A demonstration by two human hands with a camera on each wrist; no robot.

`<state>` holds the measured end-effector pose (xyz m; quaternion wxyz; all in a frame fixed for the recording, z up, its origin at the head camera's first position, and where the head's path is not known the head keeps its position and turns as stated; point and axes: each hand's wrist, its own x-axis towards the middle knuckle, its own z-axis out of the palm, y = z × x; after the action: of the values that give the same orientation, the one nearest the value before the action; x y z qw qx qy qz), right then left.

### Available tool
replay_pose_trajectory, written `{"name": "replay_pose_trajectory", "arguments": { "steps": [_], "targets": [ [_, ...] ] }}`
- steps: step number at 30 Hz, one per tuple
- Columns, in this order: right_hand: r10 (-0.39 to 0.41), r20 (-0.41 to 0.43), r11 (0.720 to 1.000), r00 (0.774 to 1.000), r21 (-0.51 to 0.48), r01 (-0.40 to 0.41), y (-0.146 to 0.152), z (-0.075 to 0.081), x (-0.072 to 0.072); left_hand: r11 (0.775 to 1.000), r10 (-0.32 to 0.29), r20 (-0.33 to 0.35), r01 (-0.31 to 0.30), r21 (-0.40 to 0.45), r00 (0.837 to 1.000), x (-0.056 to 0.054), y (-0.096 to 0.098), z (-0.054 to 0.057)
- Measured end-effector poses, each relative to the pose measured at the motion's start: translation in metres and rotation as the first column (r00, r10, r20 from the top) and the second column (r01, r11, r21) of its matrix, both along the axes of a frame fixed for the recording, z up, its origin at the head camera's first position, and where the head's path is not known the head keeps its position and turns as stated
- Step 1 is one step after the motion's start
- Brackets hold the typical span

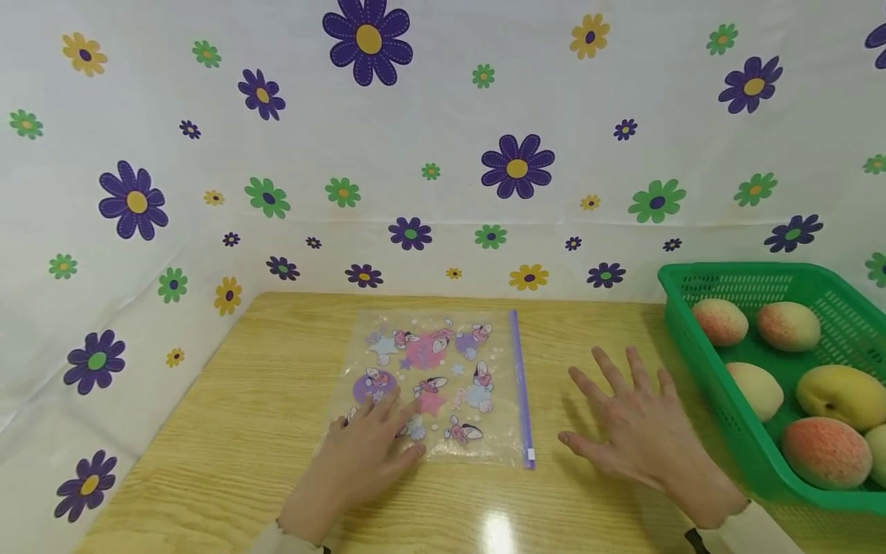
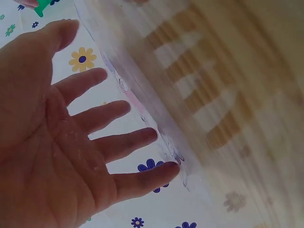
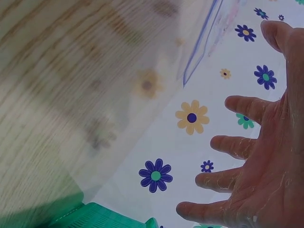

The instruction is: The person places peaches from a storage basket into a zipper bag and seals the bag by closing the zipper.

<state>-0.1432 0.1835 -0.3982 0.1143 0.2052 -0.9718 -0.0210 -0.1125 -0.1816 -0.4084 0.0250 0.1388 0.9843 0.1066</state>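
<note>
A clear plastic zip bag (image 1: 443, 385) printed with pink and purple cartoon figures lies flat on the wooden table. Its purple slider strip (image 1: 521, 385) runs down the right side, with a white slider at the near end. Over the bag's near left part is my left hand (image 1: 367, 446), fingers spread and holding nothing; in the left wrist view its fingertips (image 2: 147, 135) are close to the bag, and I cannot tell whether they touch. To the right of the bag, my right hand (image 1: 637, 427) is spread above the table, between the bag and the green basket (image 1: 720, 400).
Inside the basket at the right are several peaches (image 1: 827, 452) and a yellow fruit (image 1: 841, 396). A white cloth (image 1: 443, 115) with printed flowers rises behind the wooden table (image 1: 228, 431) and along its left side.
</note>
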Motion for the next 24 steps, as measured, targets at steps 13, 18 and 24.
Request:
{"name": "replay_pose_trajectory", "arguments": {
  "steps": [13, 18, 24],
  "targets": [
    [0.013, 0.031, 0.999, 0.999, -0.032, -0.012, -0.002, 0.003, -0.002, 0.999, 0.016, 0.072, -0.019, 0.047, 0.997, -0.006, -0.013, 0.004],
    [0.021, 0.039, 0.999, 0.999, -0.038, -0.020, -0.002, 0.004, -0.004, 0.988, 0.011, -0.016, -0.008, 0.155, 1.000, -0.012, 0.013, 0.010],
    [0.031, 0.031, 0.998, 0.999, -0.049, -0.030, -0.004, 0.007, -0.007, 0.970, 0.024, -0.020, -0.018, 0.244, 1.000, -0.023, 0.069, 0.013]
  ]
}}
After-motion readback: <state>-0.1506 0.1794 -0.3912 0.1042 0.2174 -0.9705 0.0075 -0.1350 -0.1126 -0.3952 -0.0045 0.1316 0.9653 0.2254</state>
